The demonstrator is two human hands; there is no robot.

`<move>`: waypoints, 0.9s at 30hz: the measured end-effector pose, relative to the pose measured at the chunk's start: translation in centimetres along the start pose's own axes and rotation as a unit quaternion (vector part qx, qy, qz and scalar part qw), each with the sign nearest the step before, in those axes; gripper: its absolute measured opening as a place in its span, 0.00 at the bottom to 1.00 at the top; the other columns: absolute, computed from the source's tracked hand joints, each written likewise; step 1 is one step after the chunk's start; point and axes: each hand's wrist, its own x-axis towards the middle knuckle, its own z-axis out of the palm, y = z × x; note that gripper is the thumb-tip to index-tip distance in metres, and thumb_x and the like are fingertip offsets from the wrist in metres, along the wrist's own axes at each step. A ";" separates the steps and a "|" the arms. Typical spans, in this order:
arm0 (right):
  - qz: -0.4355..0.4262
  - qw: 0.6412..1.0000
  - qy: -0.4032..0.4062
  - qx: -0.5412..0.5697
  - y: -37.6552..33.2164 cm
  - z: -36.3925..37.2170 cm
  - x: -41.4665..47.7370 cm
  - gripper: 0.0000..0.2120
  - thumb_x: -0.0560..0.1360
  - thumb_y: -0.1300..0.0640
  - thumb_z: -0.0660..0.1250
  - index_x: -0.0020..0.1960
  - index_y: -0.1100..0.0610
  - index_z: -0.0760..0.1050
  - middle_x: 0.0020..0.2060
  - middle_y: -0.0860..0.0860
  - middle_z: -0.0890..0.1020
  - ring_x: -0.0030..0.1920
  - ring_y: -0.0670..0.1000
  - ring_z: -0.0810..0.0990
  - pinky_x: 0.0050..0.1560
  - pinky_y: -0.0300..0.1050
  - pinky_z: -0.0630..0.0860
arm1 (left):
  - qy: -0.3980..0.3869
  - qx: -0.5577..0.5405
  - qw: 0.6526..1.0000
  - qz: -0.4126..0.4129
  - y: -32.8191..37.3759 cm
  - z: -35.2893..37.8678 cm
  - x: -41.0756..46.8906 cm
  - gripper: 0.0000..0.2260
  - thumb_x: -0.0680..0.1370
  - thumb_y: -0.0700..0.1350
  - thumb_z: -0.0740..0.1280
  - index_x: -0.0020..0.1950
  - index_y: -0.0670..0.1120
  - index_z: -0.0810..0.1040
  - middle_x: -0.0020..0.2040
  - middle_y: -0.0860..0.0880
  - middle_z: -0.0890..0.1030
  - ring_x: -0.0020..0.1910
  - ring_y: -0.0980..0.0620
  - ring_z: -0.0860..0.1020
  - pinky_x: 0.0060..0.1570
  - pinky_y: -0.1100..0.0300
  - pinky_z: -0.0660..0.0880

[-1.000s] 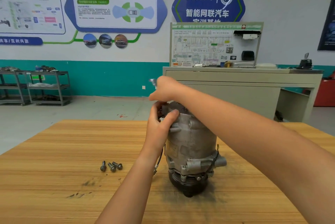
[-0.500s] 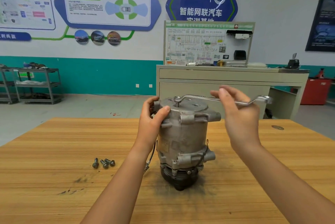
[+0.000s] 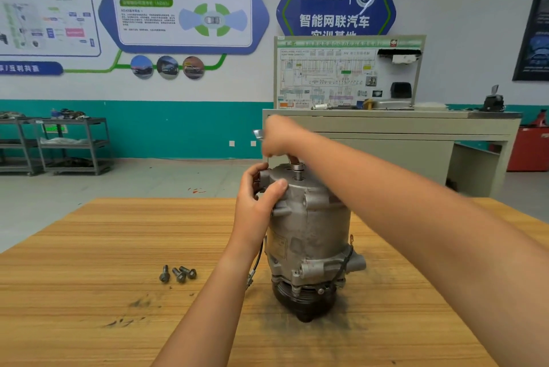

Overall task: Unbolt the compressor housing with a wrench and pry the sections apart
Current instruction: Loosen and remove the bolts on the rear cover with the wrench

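A grey metal compressor (image 3: 309,236) stands upright on its dark pulley end in the middle of the wooden table (image 3: 89,292). My left hand (image 3: 258,197) grips the upper left rim of its housing. My right hand (image 3: 282,134) is blurred above and behind the top and holds a silver wrench (image 3: 258,133), whose end sticks out to the left of the fist. The wrench's other end sits on a bolt (image 3: 297,170) that stands raised out of the top cover. Most of the wrench is hidden by my hand.
Three loose bolts (image 3: 178,274) lie on the table left of the compressor. A thin wire (image 3: 255,265) hangs from the compressor's left side. Beyond the table stand a beige bench with a wiring display board (image 3: 347,75) and metal shelf carts (image 3: 65,143) at the far left.
My right hand swung the wrench from the right side, round the back, to the left of the compressor top. The bolt stands higher out of the cover. My left hand kept its grip.
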 end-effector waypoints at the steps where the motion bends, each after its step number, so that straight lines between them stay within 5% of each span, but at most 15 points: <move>1: -0.044 0.998 0.019 -0.043 -1.6 0.6 -0.7 0.07 0.75 0.64 0.60 0.40 0.57 0.66 0.33 0.50 0.71 0.43 0.53 0.73 0.56 0.53 0.70 | 0.000 -0.006 1.000 0.002 0.1 0.1 0.0 0.17 0.67 0.51 0.66 0.56 0.56 0.71 0.53 0.53 0.77 0.52 0.58 0.77 0.45 0.69 0.74; 6: -0.281 0.944 0.151 -0.078 -5.5 2.8 -7.1 0.13 0.79 0.55 0.57 0.35 0.53 0.65 0.27 0.46 0.67 0.32 0.49 0.68 0.63 0.52 0.63 | 0.006 0.046 0.997 -0.058 -0.6 -0.2 0.2 0.08 0.79 0.40 0.64 0.45 0.53 0.70 0.41 0.52 0.74 0.45 0.53 0.72 0.46 0.60 0.71; 9: -0.329 0.904 0.269 0.046 -3.7 3.2 -12.1 0.19 0.77 0.51 0.59 0.33 0.59 0.77 0.26 0.52 0.77 0.30 0.51 0.74 0.65 0.54 0.62 | 0.046 0.005 0.995 -0.091 -0.5 -0.1 0.1 0.07 0.78 0.39 0.65 0.48 0.52 0.72 0.41 0.51 0.74 0.44 0.51 0.73 0.47 0.54 0.70; 11: -0.335 0.868 0.336 0.150 -0.8 3.0 -14.6 0.12 0.74 0.58 0.64 0.36 0.62 0.81 0.32 0.55 0.82 0.36 0.52 0.80 0.65 0.50 0.64 | 0.042 0.002 0.997 -0.066 -0.5 -0.1 0.1 0.09 0.77 0.39 0.65 0.53 0.53 0.72 0.47 0.51 0.76 0.48 0.50 0.76 0.46 0.58 0.73; 14: -0.255 0.841 0.327 0.347 4.5 1.9 -17.2 0.08 0.75 0.57 0.62 0.42 0.54 0.80 0.39 0.46 0.84 0.45 0.44 0.82 0.58 0.37 0.71 | -0.002 0.000 1.000 -0.030 -0.3 -0.2 0.0 0.15 0.72 0.48 0.69 0.55 0.57 0.71 0.53 0.52 0.75 0.50 0.57 0.77 0.41 0.67 0.75; 16: -0.121 0.801 0.312 0.497 7.2 1.1 -17.1 0.11 0.77 0.53 0.59 0.41 0.51 0.78 0.38 0.46 0.84 0.46 0.43 0.82 0.51 0.38 0.76 | -0.010 -0.002 1.000 -0.029 -0.1 -0.2 0.0 0.17 0.68 0.52 0.69 0.55 0.58 0.71 0.54 0.53 0.74 0.49 0.60 0.77 0.40 0.70 0.74; 19: 0.064 0.726 0.279 0.625 10.5 0.6 -13.7 0.11 0.80 0.59 0.55 0.45 0.56 0.75 0.36 0.49 0.84 0.43 0.47 0.83 0.48 0.42 0.77 | -0.006 -0.004 1.000 -0.022 -0.1 -0.1 0.0 0.18 0.69 0.51 0.73 0.55 0.58 0.71 0.52 0.54 0.73 0.45 0.66 0.77 0.39 0.72 0.74; 24: 0.197 0.820 0.205 0.497 12.7 0.6 -6.6 0.09 0.77 0.56 0.60 0.38 0.55 0.72 0.31 0.49 0.79 0.29 0.45 0.76 0.33 0.38 0.70 | 0.000 0.008 1.000 -0.027 -0.3 -0.1 0.0 0.17 0.67 0.54 0.67 0.55 0.58 0.71 0.54 0.55 0.73 0.57 0.53 0.74 0.55 0.58 0.75; 27: 0.217 0.886 0.096 0.399 10.8 -0.3 -2.5 0.10 0.76 0.55 0.64 0.37 0.57 0.70 0.30 0.51 0.75 0.27 0.46 0.71 0.30 0.38 0.65 | 0.005 0.012 0.999 -0.030 -0.2 -0.1 0.0 0.18 0.66 0.54 0.66 0.55 0.58 0.71 0.54 0.55 0.74 0.58 0.51 0.74 0.56 0.55 0.75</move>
